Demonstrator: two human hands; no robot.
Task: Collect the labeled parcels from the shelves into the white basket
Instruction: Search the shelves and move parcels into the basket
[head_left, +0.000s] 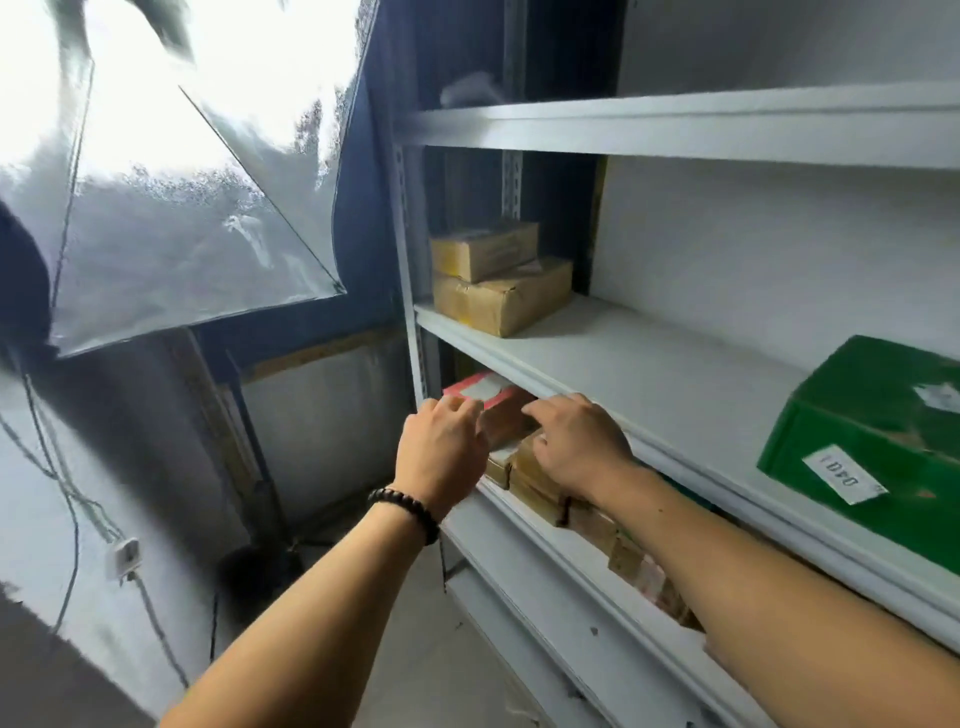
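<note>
On the lower shelf (540, 566) stands a brown parcel with a red top and a white label (480, 391). My left hand (441, 449) curls its fingers round the parcel's left side. My right hand (576, 441) grips its right side from above. Several more brown parcels (537, 491) lie in a row under my right forearm, partly hidden. Two brown cardboard parcels (498, 275) are stacked on the middle shelf (649, 364) at its left end. A green box with a white label (862, 436) sits on the same shelf at the right. The white basket is out of view.
The grey metal rack has an upper shelf (675, 130) close above. A large silver light softbox (171, 208) hangs at the left, with cables (67, 499) and a small white box along the wall. The concrete floor (415, 649) lies below.
</note>
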